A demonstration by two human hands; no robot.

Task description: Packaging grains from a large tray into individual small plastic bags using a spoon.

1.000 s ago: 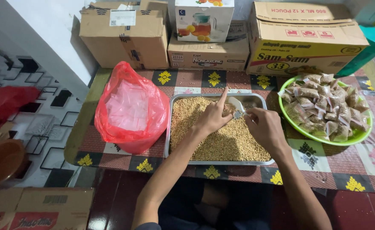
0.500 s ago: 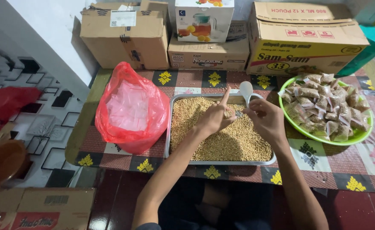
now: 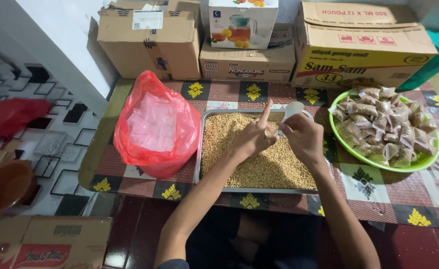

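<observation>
A silvery grey metal tray (image 3: 207, 149) at the frame's centre holds tan-yellow grains (image 3: 259, 159); above it, a white plastic scoop (image 3: 293, 108); left of centre, a translucent red plastic bag (image 3: 155, 127) shows pale pink sheets inside; at the right, a lime-green round plastic bowl (image 3: 379, 163) carries clear small packets of brownish filling (image 3: 386, 127); the low table's patterned cloth (image 3: 404, 194) has maroon, pinkish and black squares with yellow floral marks; along the top, plain brown cardboard boxes (image 3: 149, 42), one with a yellow side; at the upper right edge, a teal plastic thing (image 3: 436, 55); the floor at left has white tiles with black and grey geometric shapes (image 3: 55, 134).
</observation>
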